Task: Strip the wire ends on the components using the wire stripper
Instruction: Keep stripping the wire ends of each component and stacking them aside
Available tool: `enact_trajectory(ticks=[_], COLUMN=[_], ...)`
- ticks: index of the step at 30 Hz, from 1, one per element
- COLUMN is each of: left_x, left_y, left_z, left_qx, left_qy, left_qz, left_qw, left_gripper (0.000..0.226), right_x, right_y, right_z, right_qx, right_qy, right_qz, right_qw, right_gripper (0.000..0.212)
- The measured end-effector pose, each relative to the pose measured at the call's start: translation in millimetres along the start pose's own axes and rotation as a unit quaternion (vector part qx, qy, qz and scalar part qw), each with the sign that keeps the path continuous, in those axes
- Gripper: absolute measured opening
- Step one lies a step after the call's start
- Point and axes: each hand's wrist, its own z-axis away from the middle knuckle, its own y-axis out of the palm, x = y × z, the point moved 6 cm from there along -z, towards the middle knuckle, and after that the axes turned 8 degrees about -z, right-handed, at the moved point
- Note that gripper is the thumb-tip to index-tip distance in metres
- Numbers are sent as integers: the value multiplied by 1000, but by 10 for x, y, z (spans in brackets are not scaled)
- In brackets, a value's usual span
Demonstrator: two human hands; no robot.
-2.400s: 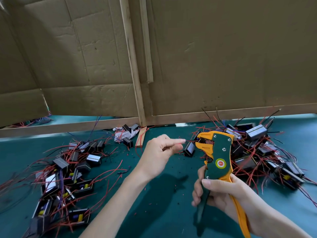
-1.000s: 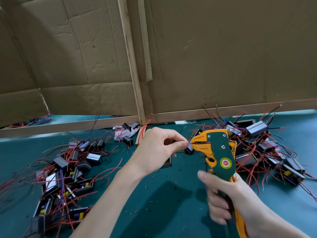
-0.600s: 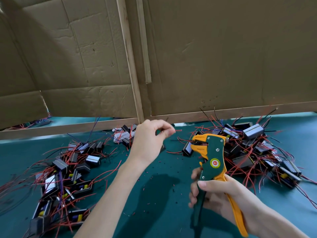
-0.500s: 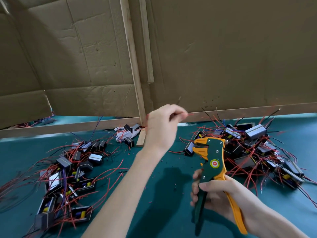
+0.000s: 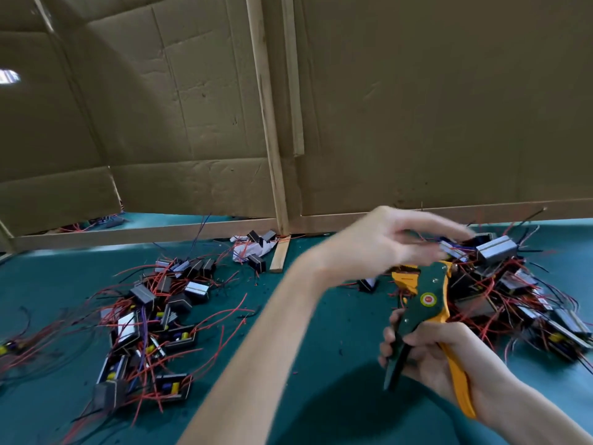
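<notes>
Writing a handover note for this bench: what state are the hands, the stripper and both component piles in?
left hand: open, fingers stretched over the right pile, blurred; contact unclear
right hand: grips the wire stripper
wire stripper: held off the table, handles spread
right pile: components heaped, wires tangled
left pile: components heaped, wires tangled, no hand on it

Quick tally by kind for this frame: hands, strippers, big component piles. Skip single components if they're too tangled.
Hands: 2 (left hand, right hand)
Stripper: 1
Big component piles: 2 (left pile, right pile)
Total: 5
Single components are too tangled in wires to count.
</notes>
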Motion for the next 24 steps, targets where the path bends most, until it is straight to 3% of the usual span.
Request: enact_trajectory(ticks=[3, 5, 7, 9, 11, 13, 17, 21, 24], left_x=[344, 714, 1119, 1464, 1699, 1841, 1836, 1495, 1208], left_y=[-463, -817, -1088, -1194, -1174, -1155, -1213, -1243, -1110], left_z=[542, 894, 1204, 1468, 1625, 1684, 1646, 1348, 1029], left_qx=[3, -18, -2, 76, 139, 138, 47, -152, -236], left_qy=[-126, -251, -387, -498, -537, -538, -485, -314, -190], left_qz=[-71, -149, -247, -331, -340, -309, -272, -141, -38], left_qw=[989, 956, 888, 798, 759, 772, 830, 926, 952], left_gripper=[20, 16, 15, 32, 39, 28, 3, 9, 8], right_x=[-33, -34, -37, -20, 2, 22, 42, 62, 84], right_y=[8, 40, 104, 175, 221, 236, 203, 100, 69], right_z=[-23, 6, 44, 84, 114, 132, 115, 76, 70], right_qx=[-10, -9, 0, 7, 8, -2, -12, -13, 2], right_qy=[2, 6, 10, 7, -5, -18, -28, -37, -38], right_qz=[1, 6, 15, 28, 40, 51, 20, -5, -14], right_qw=[1000, 1000, 1000, 1000, 999, 999, 999, 999, 999], right_gripper=[43, 50, 47, 42, 37, 30, 24, 49, 43])
